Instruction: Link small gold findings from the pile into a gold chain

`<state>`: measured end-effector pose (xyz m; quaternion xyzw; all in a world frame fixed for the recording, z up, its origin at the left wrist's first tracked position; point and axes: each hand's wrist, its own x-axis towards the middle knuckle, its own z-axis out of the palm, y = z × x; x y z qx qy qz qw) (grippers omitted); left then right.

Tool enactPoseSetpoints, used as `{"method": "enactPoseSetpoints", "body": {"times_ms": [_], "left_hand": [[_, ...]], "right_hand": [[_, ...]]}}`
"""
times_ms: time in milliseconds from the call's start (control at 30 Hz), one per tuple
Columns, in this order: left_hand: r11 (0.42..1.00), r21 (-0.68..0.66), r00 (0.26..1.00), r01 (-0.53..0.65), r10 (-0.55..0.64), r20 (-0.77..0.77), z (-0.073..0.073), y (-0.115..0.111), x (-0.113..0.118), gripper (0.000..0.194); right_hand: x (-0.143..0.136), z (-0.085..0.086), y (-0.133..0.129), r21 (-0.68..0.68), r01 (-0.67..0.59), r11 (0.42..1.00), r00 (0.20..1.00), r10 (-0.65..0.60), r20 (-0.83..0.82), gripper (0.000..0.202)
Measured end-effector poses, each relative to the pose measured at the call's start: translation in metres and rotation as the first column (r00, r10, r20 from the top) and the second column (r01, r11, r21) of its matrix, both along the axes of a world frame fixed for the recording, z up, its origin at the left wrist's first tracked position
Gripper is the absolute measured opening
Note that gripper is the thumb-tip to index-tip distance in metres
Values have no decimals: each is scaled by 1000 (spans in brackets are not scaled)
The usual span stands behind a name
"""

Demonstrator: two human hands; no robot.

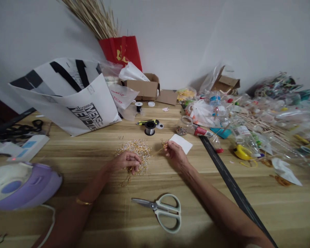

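A tangled heap of gold wire with clear beads [142, 148] lies on the wooden table. My left hand [129, 161] rests at the heap's near side with its fingers curled together; what they grip, if anything, is hidden. To the right of the heap, my right hand [176, 151] pinches a small twisted piece of gold wire [165, 146] between thumb and fingertips. A thin gold strand runs from that piece back toward the heap. Nearer the front edge lie scissors [167, 210] with pale handles, blades pointing left.
Beyond the hands stand a dark spool of silver wire [150, 128], a yellow-black cutter [144, 122] and a jar of beads [183, 126]. A white card [181, 143] lies by my right hand. Plastic bottles [244, 136] crowd the right; a power strip [32, 146] and purple-white device [28, 184] sit left.
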<state>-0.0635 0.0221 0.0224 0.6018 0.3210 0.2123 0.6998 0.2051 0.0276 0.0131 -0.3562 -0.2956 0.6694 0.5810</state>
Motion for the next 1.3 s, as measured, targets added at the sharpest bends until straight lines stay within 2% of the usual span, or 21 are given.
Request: {"method": "enactPoseSetpoints", "body": {"times_ms": [733, 967, 1133, 1300], "left_hand": [[1000, -11, 999, -9, 9, 35, -6, 2, -2, 28], [1000, -1, 999, -19, 19, 29, -4, 1, -1, 27], [1000, -9, 999, -15, 15, 30, -2, 0, 0, 27], [1000, -19, 1000, -8, 9, 21, -6, 2, -2, 27]], "right_hand": [[-1, -1, -1, -24, -26, 999, 1000, 26, -1, 24], [-1, -1, -1, -23, -37, 999, 999, 37, -3, 23], [-1, -1, -1, -11, -50, 999, 999, 50, 20, 22], [-1, -5, -2, -18, -65, 998, 994, 66, 85, 22]]}}
